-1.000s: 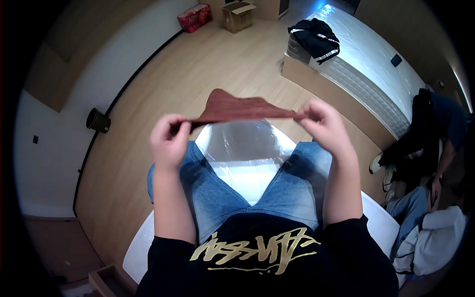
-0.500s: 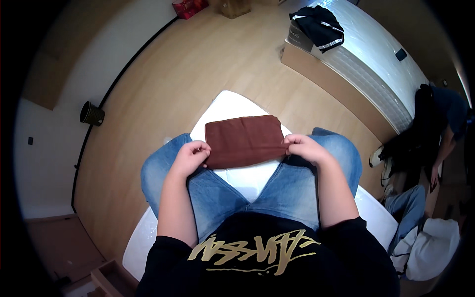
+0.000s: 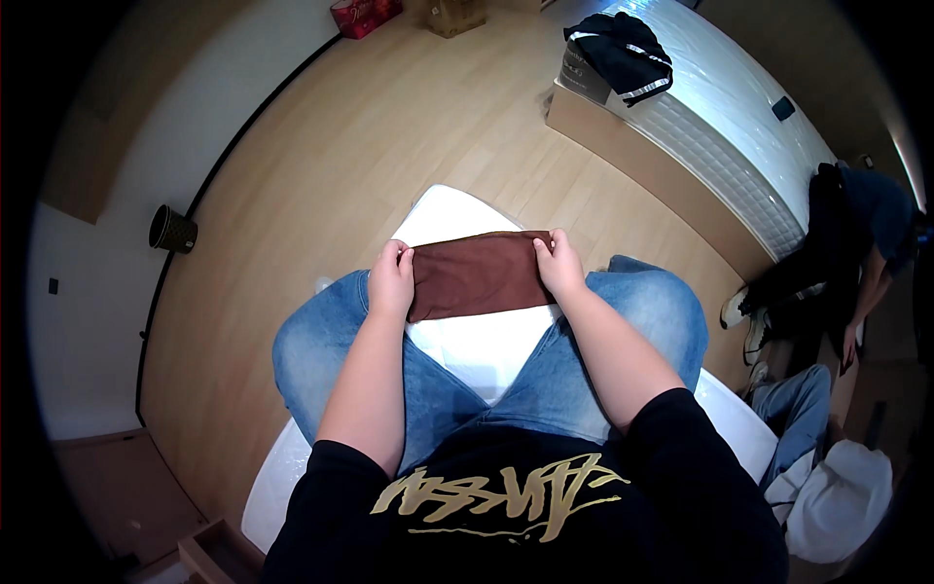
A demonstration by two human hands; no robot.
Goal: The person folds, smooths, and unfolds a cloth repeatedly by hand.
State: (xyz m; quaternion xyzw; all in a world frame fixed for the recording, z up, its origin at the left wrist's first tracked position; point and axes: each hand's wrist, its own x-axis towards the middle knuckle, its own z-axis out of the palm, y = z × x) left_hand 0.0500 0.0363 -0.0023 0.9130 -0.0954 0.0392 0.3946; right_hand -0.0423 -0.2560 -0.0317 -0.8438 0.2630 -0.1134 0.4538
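Observation:
A folded piece of brown cloth (image 3: 482, 280) lies across a white padded surface (image 3: 449, 206) between my knees. Its far left corner is pinched in my left hand (image 3: 391, 276), thumb on top. With my right hand (image 3: 558, 265) I grip the far right corner the same way. The cloth is stretched between both hands, with slight wrinkles across its middle. Its near edge hangs free of my fingers and rests toward me on the white surface.
A plastic-wrapped mattress (image 3: 720, 117) on a bed base holds a black garment (image 3: 623, 58). At the right, another person (image 3: 876, 214) bends down. A dark bin (image 3: 173, 230) stands by the left wall, and an open drawer (image 3: 222, 555) is at lower left.
Both hands have moved from the cloth's near corners to its far corners. The cloth now looks narrower from near to far, its near edge slightly farther from me.

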